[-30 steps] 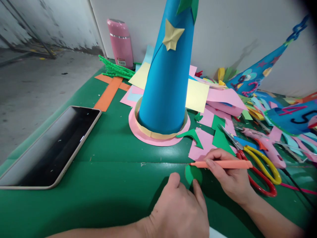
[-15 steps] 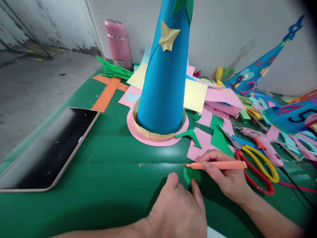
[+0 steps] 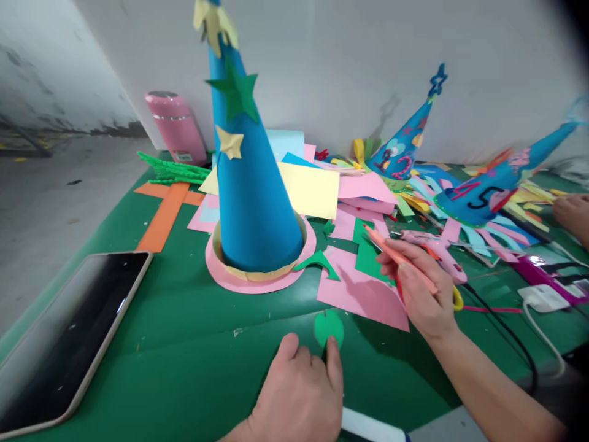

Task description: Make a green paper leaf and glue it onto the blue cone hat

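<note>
Under the tip of my left index finger lies a small green paper circle (image 3: 328,325), pressed to the table. The thumb of my left hand (image 3: 301,390) sticks out and its other fingers are bent, with nothing gripped. My right hand (image 3: 426,288) is closed round an orange felt-tip pen (image 3: 400,261), raised above the paper scraps, its tip pointing up and left. Scissors (image 3: 458,299) are mostly hidden behind that hand; part of a yellow handle shows. Beyond the circle stands a blue paper cone hat (image 3: 257,215) with stars, inside a pink ring brim (image 3: 251,285).
A phone (image 3: 78,331) lies at left, near orange strips (image 3: 165,215) and a pink bottle (image 3: 177,129). Pink paper (image 3: 363,288), a glue gun (image 3: 437,245), two decorated hats (image 3: 400,147) and cables fill the right. Another person's hand (image 3: 573,215) rests at far right.
My right hand has lifted the pen off the green circle's edge and moved up over the scraps. My left finger stays on the circle. The view has turned right.
</note>
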Demonstrator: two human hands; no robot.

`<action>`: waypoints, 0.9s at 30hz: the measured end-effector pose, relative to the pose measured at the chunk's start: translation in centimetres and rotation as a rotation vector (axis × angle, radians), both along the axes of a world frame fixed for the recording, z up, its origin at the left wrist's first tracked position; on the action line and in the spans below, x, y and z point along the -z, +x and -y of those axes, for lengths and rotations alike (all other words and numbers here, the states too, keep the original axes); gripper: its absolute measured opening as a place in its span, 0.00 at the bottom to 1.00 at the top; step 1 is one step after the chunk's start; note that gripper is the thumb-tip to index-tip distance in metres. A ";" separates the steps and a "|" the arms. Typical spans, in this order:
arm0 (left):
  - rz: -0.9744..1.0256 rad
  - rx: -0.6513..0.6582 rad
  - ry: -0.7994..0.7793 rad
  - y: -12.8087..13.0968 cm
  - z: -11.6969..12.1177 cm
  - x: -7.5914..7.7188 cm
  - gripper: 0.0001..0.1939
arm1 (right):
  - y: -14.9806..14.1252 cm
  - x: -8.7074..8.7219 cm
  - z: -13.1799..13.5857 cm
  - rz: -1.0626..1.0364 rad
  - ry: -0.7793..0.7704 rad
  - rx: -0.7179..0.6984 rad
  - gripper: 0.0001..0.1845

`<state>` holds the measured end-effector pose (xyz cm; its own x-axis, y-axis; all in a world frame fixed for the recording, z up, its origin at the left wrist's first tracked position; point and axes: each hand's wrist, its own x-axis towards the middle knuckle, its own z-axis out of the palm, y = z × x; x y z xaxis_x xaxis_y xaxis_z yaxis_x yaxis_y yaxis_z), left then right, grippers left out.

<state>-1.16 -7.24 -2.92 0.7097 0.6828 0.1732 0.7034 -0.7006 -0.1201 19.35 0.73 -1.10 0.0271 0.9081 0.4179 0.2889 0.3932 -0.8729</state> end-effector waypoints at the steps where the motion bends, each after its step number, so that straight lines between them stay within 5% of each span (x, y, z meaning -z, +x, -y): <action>1: 0.007 -0.002 0.012 -0.1 0.0 0.0 0.21 | 0.4 -0.2 0.1 0.051 0.000 -0.020 0.18; 8: 0.139 0.055 0.160 -0.4 -0.7 0.9 0.19 | 3.3 -0.9 -1.5 0.522 0.068 0.108 0.19; 15: 0.208 0.142 0.049 0.3 -0.1 -1.0 0.19 | 4.9 -0.4 -3.8 0.923 0.096 0.053 0.21; 19: 0.297 0.138 0.076 0.6 0.5 -1.3 0.14 | 5.2 0.1 -5.5 1.009 0.083 0.022 0.20; 27: 0.466 0.056 0.184 -0.3 1.3 0.7 0.11 | 5.0 1.4 -7.0 1.041 0.080 -0.005 0.18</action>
<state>-1.44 -8.58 -3.66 0.5629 0.5744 0.5944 0.6736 -0.7355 0.0729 24.40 7.78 -2.52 -0.3846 0.8759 0.2913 0.8817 0.4420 -0.1651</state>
